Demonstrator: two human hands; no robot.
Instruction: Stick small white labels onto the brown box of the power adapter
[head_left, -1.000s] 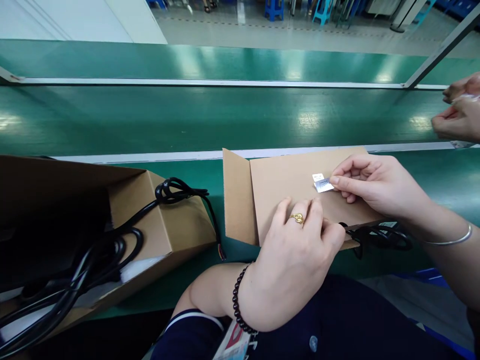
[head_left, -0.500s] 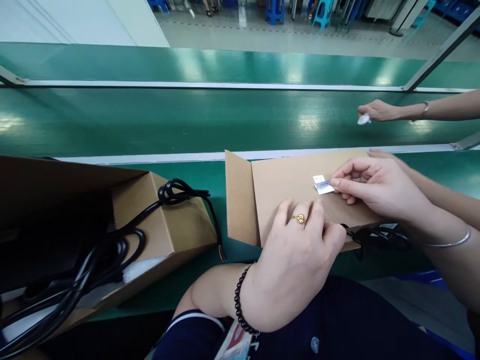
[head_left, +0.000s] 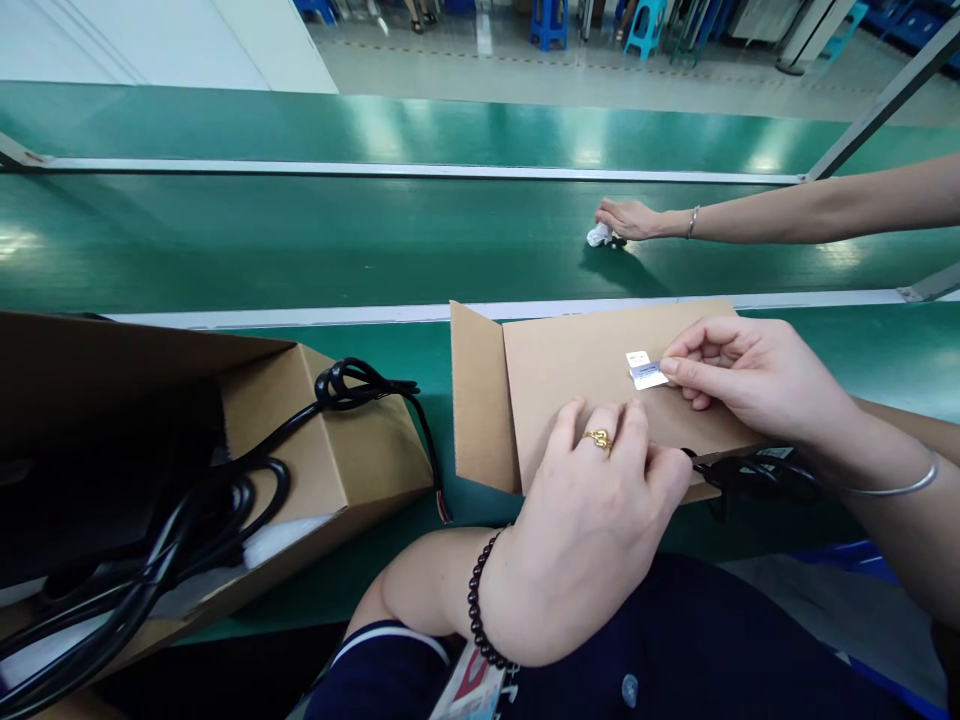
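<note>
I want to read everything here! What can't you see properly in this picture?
Head view, print on the label: too small; the right hand pinches one end.
Scissors: partly under the right forearm and left hand.
Open carton: dark inside, cut off by the left edge.
White thing by co-worker's hand: too small.

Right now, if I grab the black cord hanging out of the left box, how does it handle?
Likely floppy: the black cord sags in loose loops over the wall of the open box. Pulling one loop would probably drag the tangled coils inside, perhaps shifting the box. Its bare wire end looks snag-prone.
</note>
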